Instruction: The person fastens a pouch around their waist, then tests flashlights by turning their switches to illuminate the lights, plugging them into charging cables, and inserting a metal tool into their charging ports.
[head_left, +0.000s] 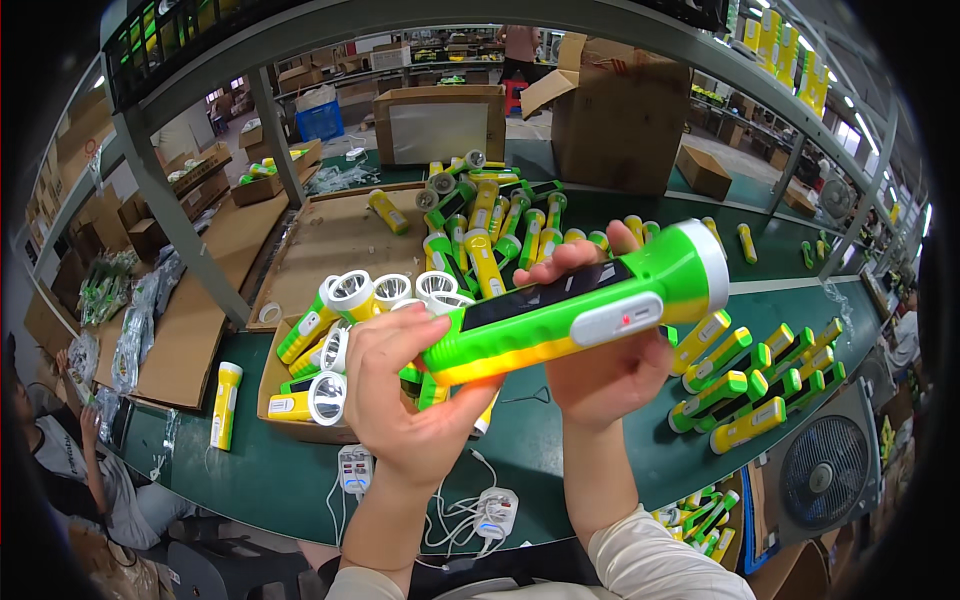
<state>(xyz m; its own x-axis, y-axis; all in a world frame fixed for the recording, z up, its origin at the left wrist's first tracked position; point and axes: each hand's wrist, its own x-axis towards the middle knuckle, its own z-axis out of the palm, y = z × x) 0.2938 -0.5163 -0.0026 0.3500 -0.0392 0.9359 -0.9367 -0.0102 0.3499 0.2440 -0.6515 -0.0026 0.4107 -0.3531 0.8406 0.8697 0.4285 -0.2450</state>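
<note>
Gripping a green and yellow flashlight (580,305) at both ends, the left hand (405,385) is closed around the tail while the right hand (600,365) is curled under the body, its fingers (560,258) wrapped over the far side. The flashlight is held level above the green table (280,480), lens end pointing right. Its moulded plastic shell looks stiff and fairly light, smooth and perhaps a little slippery; the white lens rim is judged the most fragile part, so the ribbed body is the better place to be held, clear of the grey switch panel (615,320).

A shallow cardboard tray (275,375) of similar flashlights is seen just left of the hands, and more are heaped far behind and laid in a row (760,375) at the right. Two brown cartons (615,115) stand at the far side, one with a pale sheet on its face. White power strips (495,512) with cables lie near the table edge, and a grey fan (825,470) sits at the near right.
</note>
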